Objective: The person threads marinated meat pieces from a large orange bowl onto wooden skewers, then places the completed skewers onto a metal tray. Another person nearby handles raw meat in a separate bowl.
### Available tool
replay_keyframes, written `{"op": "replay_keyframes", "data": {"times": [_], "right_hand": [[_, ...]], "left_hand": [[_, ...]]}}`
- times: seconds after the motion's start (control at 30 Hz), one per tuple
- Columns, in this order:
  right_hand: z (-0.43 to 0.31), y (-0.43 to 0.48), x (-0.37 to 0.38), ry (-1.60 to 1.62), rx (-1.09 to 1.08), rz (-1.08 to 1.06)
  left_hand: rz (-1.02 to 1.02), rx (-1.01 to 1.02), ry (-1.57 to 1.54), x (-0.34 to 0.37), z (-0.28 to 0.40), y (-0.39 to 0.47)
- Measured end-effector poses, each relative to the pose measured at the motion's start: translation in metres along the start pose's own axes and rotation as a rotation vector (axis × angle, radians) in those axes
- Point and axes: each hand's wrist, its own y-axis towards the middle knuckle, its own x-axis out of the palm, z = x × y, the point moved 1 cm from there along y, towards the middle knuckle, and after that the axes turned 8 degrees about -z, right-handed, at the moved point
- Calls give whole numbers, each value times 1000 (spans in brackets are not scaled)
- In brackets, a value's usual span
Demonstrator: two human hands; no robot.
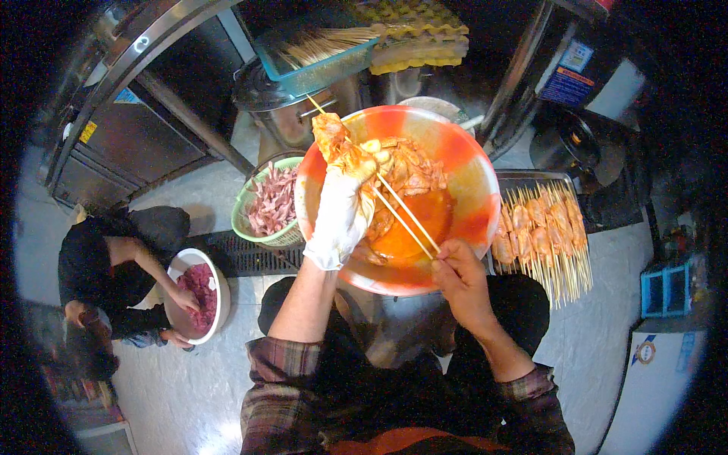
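My left hand (344,210), in a white glove stained orange, grips a piece of marinated raw meat, likely chicken wing (331,136), above a large orange-and-white basin (478,148). Two bamboo skewers (405,216) run from it to my bare right hand (458,273), whose fingers pinch their lower ends at the basin's near rim. One skewer tip pokes out beyond the meat. In the basin lie more marinated chicken pieces (418,170) and orange-red marinade (421,227). To the right, skewered chicken wings (537,227) rest in rows on a metal tray (546,175).
A green basket (242,213) of pale pink meat strips stands left of the basin. Farther left, a person's hands (185,301) work at a white tub (222,301) of dark red meat. Beyond the basin are a teal basket (318,68) of skewers, egg trays (421,40) and a metal pot (284,125).
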Motion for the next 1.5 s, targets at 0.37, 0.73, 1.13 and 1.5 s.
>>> {"op": "replay_keyframes", "data": {"times": [0.37,0.73,1.13,1.5], "right_hand": [[-2,-4,-7,-19,-13,-19],[-2,-4,-9,-157,-71,18],[-3,-6,-10,-205,-57,-4],[-3,-5,1,-169,-86,60]], "left_hand": [[-16,-19,-372,-36,22,11],[30,-24,-390,-42,19,13],[-1,-44,-368,-33,22,11],[152,-13,-227,-32,6,11]]}}
